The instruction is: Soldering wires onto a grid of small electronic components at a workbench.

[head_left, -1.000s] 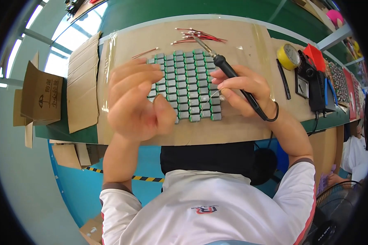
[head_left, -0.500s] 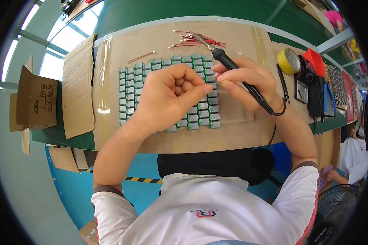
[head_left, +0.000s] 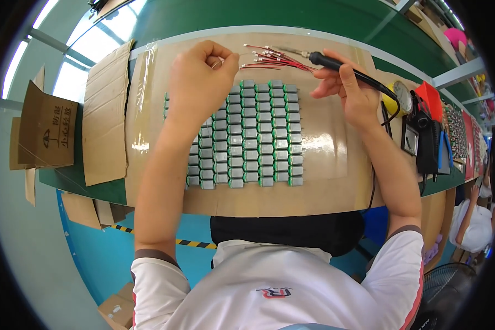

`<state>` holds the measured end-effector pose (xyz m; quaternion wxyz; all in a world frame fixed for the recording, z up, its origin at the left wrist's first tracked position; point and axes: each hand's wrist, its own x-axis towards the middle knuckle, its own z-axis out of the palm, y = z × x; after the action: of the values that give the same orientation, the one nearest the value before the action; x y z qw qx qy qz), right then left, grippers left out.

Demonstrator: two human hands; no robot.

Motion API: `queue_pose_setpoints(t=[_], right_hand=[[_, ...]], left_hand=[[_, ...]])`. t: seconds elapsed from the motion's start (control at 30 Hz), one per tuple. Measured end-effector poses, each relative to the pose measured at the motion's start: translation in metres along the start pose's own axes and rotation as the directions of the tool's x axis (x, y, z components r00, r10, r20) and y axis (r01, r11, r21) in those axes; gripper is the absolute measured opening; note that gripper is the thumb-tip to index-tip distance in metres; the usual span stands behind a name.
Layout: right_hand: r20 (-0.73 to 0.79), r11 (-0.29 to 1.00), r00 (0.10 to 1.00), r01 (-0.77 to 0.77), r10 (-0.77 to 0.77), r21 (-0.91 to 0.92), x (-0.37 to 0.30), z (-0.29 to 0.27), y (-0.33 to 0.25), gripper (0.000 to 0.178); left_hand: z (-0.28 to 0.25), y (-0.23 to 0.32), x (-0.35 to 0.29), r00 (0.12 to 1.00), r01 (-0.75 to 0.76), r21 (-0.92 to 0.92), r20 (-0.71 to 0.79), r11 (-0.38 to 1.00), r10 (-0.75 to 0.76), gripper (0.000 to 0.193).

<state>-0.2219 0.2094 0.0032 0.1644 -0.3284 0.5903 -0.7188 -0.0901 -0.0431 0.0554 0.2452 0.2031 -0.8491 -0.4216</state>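
My right hand [head_left: 353,93] holds a soldering iron [head_left: 335,63] with a black handle. Its metal tip points left, over a loose pile of thin red and black wires with small white connectors [head_left: 275,59]. My left hand [head_left: 203,80] is closed in a pinch at the far left of the board, just left of that pile. Whatever sits between its fingertips is too small to make out. Below both hands stand rows of small grey blocks with green edges [head_left: 250,137]; my left hand and forearm cover part of the left rows.
Brown cardboard [head_left: 324,201] covers the bench. A roll of yellow tape [head_left: 397,98], a black soldering station [head_left: 427,137] and a red bin [head_left: 428,99] stand at right. An open carton [head_left: 47,129] and a cardboard sheet [head_left: 105,118] are at left.
My left hand has moved away from me and left, to where a single wire lay; that wire no longer shows. My right hand has shifted right with the iron, its fingers spreading and tip lowering sideways.
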Motion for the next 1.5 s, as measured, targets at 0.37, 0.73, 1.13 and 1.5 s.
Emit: queue_pose_setpoints(t=[0.37, 0.73, 1.13, 1.5], right_hand=[[0.064, 0.994, 0.992, -0.112, 0.112, -0.006, -0.008, 0.004, 0.018, 0.033], [0.009, 0.990, 0.991, -0.132, 0.132, 0.054, -0.007, 0.009, 0.018, 0.027], [0.056, 0.982, 0.982, -0.176, 0.180, -0.060, -0.008, 0.007, 0.018, 0.030], [0.019, 0.987, 0.987, -0.158, 0.159, -0.017, -0.007, 0.011, 0.017, 0.025]], left_hand=[[0.005, -0.030, -0.013, 0.988, -0.020, 0.125, 0.153, 0.992, 0.000, 0.016], [0.011, -0.031, -0.016, 0.984, -0.082, 0.139, 0.167, 0.987, 0.059, 0.012], [0.014, -0.039, -0.017, 0.974, -0.172, 0.169, 0.174, 0.970, 0.143, 0.011], [0.015, -0.039, -0.016, 0.973, -0.174, 0.168, 0.179, 0.970, 0.143, 0.012]])
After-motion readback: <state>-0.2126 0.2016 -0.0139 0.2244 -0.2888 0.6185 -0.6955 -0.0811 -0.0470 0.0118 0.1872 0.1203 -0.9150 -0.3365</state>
